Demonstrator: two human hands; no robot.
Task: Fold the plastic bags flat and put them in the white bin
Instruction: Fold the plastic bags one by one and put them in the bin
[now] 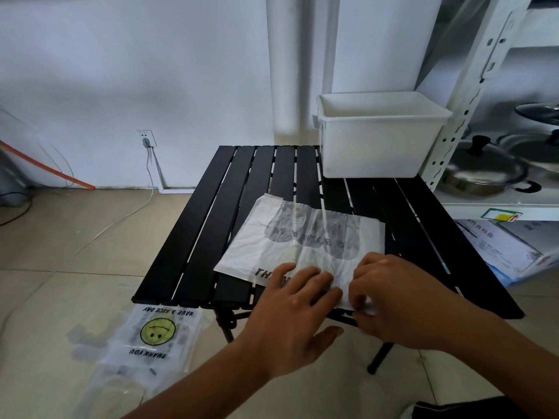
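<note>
Two hands meet at lower centre: I see the left hand (298, 300) pressing flat-fingered on the plastic bag (302, 243) on the table (211, 222), the right hand (393, 300) pinching its near edge; white bin (378, 146) upper right.

We see a black slatted bench (211, 225) on a pale tiled floor (60, 237) before a white wall, where a plug sits in a wall socket (146, 138) and its white cable (150, 176) trails down across the tiles. To the right stands a white perforated shelf rack (462, 116) holding a steel pan (481, 173) under a black-knobbed lid, with more lidded cookware (532, 146) behind and printed sheets (502, 252) on the floor below. An orange strip (45, 166) slants at far left, and white pipes (284, 71) rise behind the bench.
</note>
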